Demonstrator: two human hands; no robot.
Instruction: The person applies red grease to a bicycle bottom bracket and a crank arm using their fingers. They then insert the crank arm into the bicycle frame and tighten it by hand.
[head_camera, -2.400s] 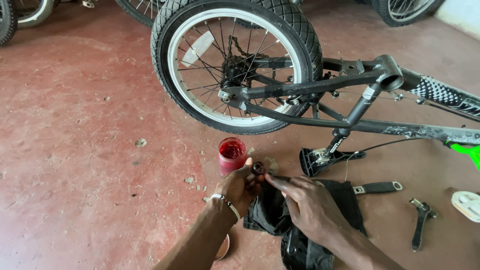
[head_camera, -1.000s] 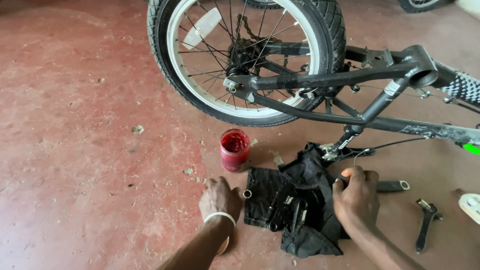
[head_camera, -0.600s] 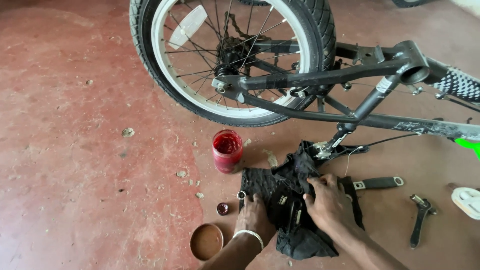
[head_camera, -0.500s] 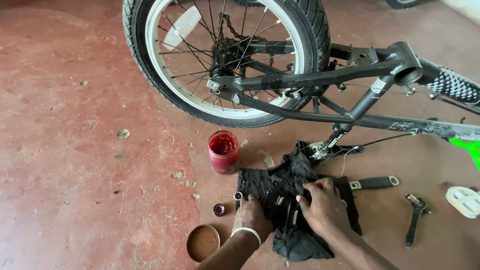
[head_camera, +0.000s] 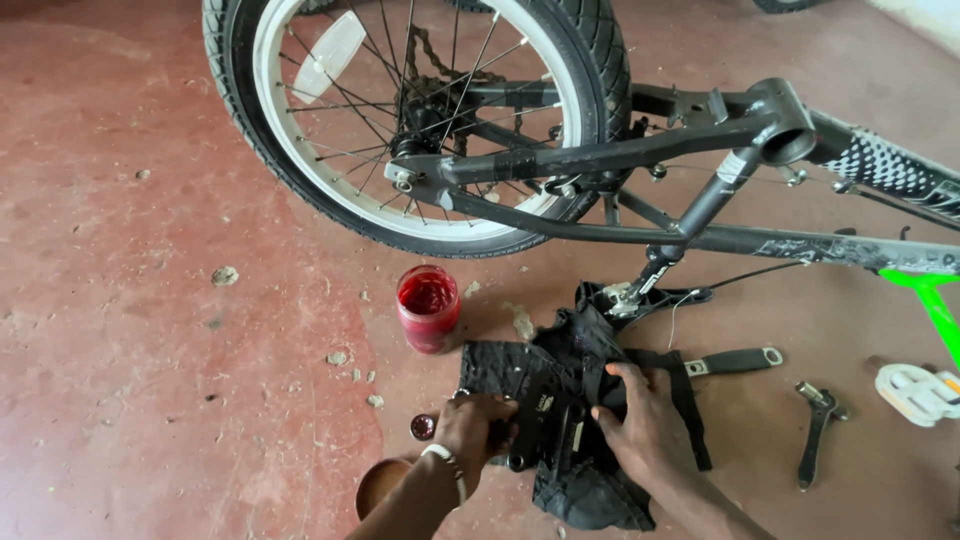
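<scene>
Against the view half a second ago, my hands sit in nearly the same place on the black cloth (head_camera: 560, 400); the bicycle wheel (head_camera: 420, 110) and frame (head_camera: 620, 155) appear larger and shifted right, and the brown lid (head_camera: 380, 485) is now partly cut by the bottom edge. The red jar (head_camera: 428, 307) stands as before, just left of the cloth's upper corner.

Left to right, taking the cloth as reference:

1. The small dark cap (head_camera: 423, 427) lies on the floor just left of the cloth, with the lid below it.
2. My left hand (head_camera: 478, 428) rests on the cloth's lower left edge, fingers curled down and pressed onto the fabric. Whether they pinch a part underneath, I cannot tell.
3. My right hand (head_camera: 645, 430) lies on the cloth's middle, fingers loosely spread and bent, tips pressing into the folds. It grips nothing separate that I can see.
4. The wrench handle (head_camera: 735, 360) projects from the cloth's right edge.
5. A second wrench (head_camera: 815, 430) lies well to the right of the cloth, and a white pedal (head_camera: 915, 392) lies beyond it.
</scene>
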